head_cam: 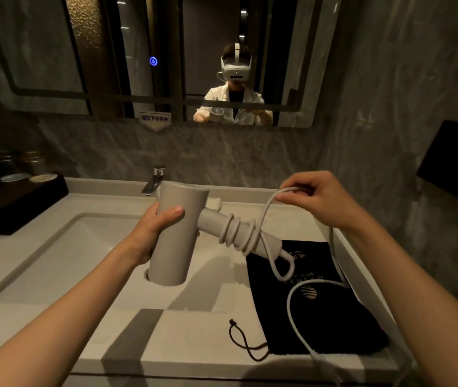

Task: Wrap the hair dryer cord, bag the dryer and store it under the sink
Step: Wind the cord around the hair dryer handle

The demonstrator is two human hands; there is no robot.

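The white cord (300,317) runs off the bottom edge, so its plug end cannot be seen, and part of it passes behind the right hand (320,199). The left hand (155,230) covers part of the hair dryer (177,236) barrel (fingers wrapped behind it). The gold print on the black bag (320,317) is too small to read.

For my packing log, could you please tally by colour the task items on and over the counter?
White: 2, the white plastic hair dryer and its white rubbery cord.
Black: 1, the flat black fabric drawstring bag.
Total: 3
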